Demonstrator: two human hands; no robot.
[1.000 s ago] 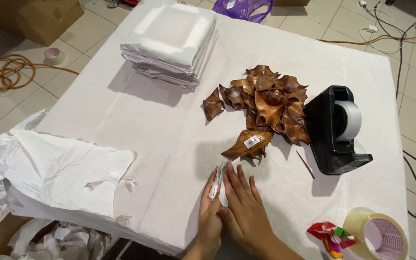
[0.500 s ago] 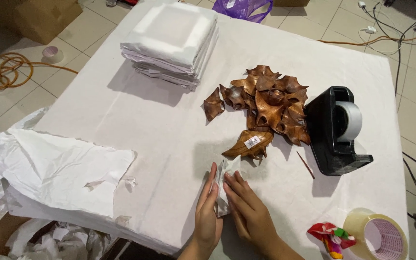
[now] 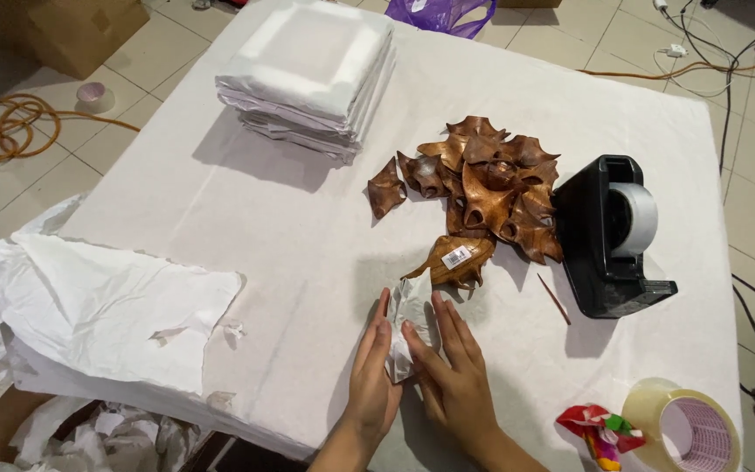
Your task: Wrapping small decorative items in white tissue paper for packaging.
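My left hand (image 3: 372, 376) and my right hand (image 3: 453, 378) press together on a small bundle of white wrapping paper (image 3: 409, 316) near the table's front edge. The paper stands up between my fingers, folded around something hidden inside. Just beyond it lies a brown leaf-shaped wooden piece (image 3: 456, 259) with a white sticker. Further back is a pile of several similar brown wooden leaves (image 3: 487, 182).
A black tape dispenser (image 3: 613, 236) stands to the right, a clear tape roll (image 3: 683, 428) and a colourful scrap (image 3: 600, 430) at front right. A stack of white paper sheets (image 3: 312, 74) sits at the back, crumpled paper (image 3: 89, 306) at left. A thin stick (image 3: 554, 298) lies by the dispenser.
The paper bundle has risen higher between my hands and my fingers have closed in around it. Nothing else moved.
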